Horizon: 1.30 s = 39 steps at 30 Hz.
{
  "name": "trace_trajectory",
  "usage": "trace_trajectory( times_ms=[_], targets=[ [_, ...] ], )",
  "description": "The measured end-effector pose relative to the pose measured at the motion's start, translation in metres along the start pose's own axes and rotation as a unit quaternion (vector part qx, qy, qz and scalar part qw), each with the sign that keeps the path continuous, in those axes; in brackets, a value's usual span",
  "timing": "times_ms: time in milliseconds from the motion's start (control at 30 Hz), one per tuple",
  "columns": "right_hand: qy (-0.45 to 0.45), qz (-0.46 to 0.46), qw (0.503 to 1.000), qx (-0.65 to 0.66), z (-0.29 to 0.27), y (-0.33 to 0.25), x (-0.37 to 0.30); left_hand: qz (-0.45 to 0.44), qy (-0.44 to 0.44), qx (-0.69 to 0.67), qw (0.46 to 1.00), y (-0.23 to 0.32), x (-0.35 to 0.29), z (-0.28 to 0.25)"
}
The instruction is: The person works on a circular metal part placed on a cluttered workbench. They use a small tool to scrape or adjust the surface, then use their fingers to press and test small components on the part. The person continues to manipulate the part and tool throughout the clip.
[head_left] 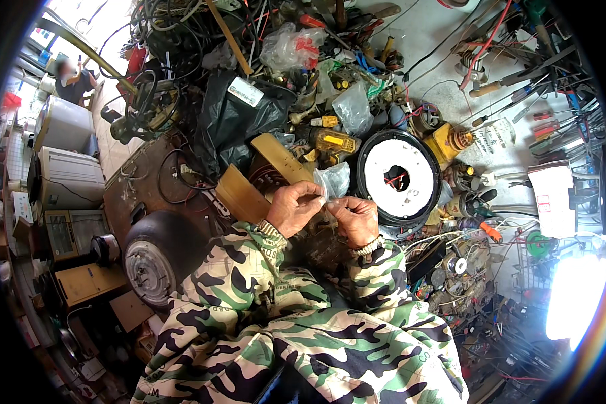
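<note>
My left hand (295, 207) and my right hand (357, 220) meet in front of my chest, fingertips nearly touching. Both pinch the near edge of a small clear plastic bag (333, 179), which stands up beyond the fingers. Whether anything lies inside the bag, I cannot tell. Just beyond my left hand is a brown cardboard box (237, 193) with raised flaps; dark coppery-looking contents show between them. Right of my hands lies a round black housing (363, 176) with a white disc (380, 161) inside, wires showing in its centre hole.
A black plastic bag (225, 131) and a yellow tool (334, 142) lie beyond the box. At left stands a dark cylindrical tank (175, 239). Hand tools (545, 128) crowd the right, near a bright light (576, 296). Another person (74, 84) is far left.
</note>
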State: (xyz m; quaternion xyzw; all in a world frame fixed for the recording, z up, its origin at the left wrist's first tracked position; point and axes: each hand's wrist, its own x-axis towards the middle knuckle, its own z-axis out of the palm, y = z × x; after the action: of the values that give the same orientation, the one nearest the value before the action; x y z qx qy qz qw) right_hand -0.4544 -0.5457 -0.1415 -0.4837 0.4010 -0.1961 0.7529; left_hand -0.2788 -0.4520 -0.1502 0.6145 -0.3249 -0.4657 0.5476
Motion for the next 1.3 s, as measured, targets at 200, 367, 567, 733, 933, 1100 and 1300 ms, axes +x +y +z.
trace_trajectory(
  times_ms=[200,367,567,733,933,1100,1300],
  targets=[
    [0.015,-0.007,1.000,-0.011,0.003,-0.002,-0.001,-0.019,-0.006,-0.011,1.000,0.004,-0.002,0.001],
    [0.026,0.008,0.999,-0.034,0.003,-0.002,-0.001,0.033,-0.016,0.046,0.998,0.007,-0.002,0.000],
    [0.132,-0.097,0.980,-0.117,0.021,0.014,-0.002,0.017,0.006,0.041,0.999,0.005,-0.001,0.004],
    [0.224,-0.329,0.858,-0.324,0.031,0.008,-0.002,0.026,0.070,0.162,0.984,0.010,-0.004,0.008],
    [0.337,-0.307,0.791,-0.407,-0.023,-0.003,0.019,0.018,0.066,0.184,0.981,0.011,-0.003,0.008],
    [0.271,-0.187,0.907,-0.264,-0.020,-0.039,-0.006,0.061,0.068,0.159,0.983,0.020,-0.001,0.012],
    [-0.022,-0.041,0.998,0.040,0.004,-0.064,-0.042,0.018,0.047,0.160,0.986,0.039,0.002,0.013]
  ],
)
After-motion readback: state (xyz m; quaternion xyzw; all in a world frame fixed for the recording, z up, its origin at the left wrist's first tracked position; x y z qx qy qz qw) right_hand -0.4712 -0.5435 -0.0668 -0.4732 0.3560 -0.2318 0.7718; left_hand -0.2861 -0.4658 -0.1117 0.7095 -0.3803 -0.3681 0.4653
